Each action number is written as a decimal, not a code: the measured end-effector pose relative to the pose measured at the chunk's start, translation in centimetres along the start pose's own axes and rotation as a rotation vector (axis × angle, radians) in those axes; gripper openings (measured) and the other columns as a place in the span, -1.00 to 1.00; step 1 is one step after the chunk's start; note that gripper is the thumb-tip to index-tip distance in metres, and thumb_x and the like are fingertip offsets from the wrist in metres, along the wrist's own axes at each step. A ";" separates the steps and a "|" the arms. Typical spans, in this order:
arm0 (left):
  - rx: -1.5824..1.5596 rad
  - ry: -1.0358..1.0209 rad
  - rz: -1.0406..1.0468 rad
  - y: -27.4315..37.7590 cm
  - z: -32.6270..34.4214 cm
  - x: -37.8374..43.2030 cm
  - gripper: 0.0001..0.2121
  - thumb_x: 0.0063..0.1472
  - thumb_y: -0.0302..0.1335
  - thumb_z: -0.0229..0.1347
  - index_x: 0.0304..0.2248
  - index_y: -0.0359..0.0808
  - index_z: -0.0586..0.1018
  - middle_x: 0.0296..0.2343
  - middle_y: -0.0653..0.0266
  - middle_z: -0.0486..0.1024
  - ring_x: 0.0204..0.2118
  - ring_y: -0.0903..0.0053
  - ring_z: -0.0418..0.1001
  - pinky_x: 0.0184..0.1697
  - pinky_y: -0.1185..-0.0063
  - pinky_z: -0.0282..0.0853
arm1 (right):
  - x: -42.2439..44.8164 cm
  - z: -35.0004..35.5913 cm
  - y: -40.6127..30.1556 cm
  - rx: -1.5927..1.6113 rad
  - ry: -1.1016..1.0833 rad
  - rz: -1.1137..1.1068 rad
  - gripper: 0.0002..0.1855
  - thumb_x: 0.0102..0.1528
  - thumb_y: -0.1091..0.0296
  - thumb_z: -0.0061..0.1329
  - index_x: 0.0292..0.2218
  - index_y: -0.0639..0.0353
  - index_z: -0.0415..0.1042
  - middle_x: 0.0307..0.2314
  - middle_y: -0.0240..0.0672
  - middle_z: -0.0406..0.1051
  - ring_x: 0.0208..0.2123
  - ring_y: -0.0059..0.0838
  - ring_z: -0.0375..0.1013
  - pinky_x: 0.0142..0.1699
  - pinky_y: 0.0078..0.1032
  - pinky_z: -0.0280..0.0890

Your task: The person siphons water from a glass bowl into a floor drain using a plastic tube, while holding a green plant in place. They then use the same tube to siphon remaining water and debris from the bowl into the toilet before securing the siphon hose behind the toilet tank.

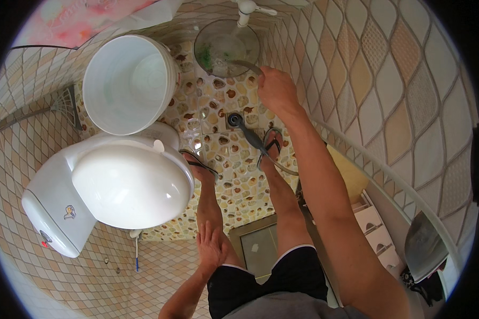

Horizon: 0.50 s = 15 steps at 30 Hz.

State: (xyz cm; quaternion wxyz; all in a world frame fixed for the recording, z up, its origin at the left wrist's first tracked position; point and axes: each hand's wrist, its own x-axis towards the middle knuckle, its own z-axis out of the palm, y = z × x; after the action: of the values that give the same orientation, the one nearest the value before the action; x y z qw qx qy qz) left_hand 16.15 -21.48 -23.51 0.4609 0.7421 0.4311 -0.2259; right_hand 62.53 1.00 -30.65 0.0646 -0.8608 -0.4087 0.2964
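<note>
My right hand point(277, 88) grips the handle of a tool point(247, 65) whose far end reaches into a round basin of water point(199, 36) with green matter in it. What kind of tool it is, I cannot tell. Above the basin's edge sits a white wall tap point(244, 14). My left hand point(211, 243) rests on my left leg near the knee, holding nothing, its fingers slightly spread. Between my feet a dark grey nozzle-like handle point(250, 135) on a hose lies over the floor drain.
A large white bucket point(97, 85) stands left of the basin, beside a white toilet with its lid down point(131, 183). A rake-like tool point(67, 105) leans at the left wall. Drawers point(373, 229) are at the lower right, and a doorway threshold point(259, 225) lies behind my feet.
</note>
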 end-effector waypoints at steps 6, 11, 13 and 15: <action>-0.044 -0.003 -0.015 -1.0 0.7 0.0 -0.41 0.06 -0.40 0.10 0.12 -0.38 0.36 0.25 -0.20 0.05 0.32 -0.18 -0.06 0.28 0.03 -0.03 | -3.8 -1.2 -0.1 0.291 0.120 0.070 -0.68 0.20 0.35 -0.08 -0.08 0.35 0.47 -0.36 0.07 0.51 -0.29 0.06 0.51 -0.19 -0.13 0.38; -0.320 0.421 0.078 6.6 -6.5 11.7 -0.51 0.18 -0.48 0.06 0.11 -0.42 0.37 0.17 -0.26 0.20 0.23 -0.22 0.10 0.28 0.13 0.05 | -6.6 -2.7 2.1 0.415 0.091 0.117 -0.69 0.22 0.33 -0.07 -0.07 0.31 0.46 -0.41 0.01 0.51 -0.38 0.00 0.50 -0.24 -0.15 0.34; -0.187 0.607 0.269 9.9 -12.3 18.3 -0.58 0.20 -0.58 0.06 0.07 -0.43 0.42 0.16 -0.21 0.25 0.17 -0.15 0.24 0.22 0.17 0.18 | -7.5 -3.2 1.4 0.490 0.049 0.125 -0.60 0.25 0.29 -0.06 0.03 0.34 0.43 -0.37 -0.15 0.51 -0.38 -0.36 0.48 -0.23 -0.40 0.35; -0.182 0.670 0.384 15.0 -17.8 24.0 -0.56 0.24 -0.48 0.05 0.10 -0.39 0.40 0.14 -0.22 0.28 0.15 -0.12 0.29 0.19 0.24 0.25 | -8.2 -3.2 1.3 0.548 0.089 0.115 -0.64 0.23 0.31 -0.05 0.00 0.32 0.45 -0.40 -0.11 0.51 -0.40 -0.29 0.48 -0.25 -0.37 0.35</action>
State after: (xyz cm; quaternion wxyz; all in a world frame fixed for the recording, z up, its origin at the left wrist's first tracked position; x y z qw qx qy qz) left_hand 40.44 1.45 -25.35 0.3928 0.7978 0.4292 0.1581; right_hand 61.19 -5.55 -24.74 0.2958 -0.8451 -0.2606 0.3611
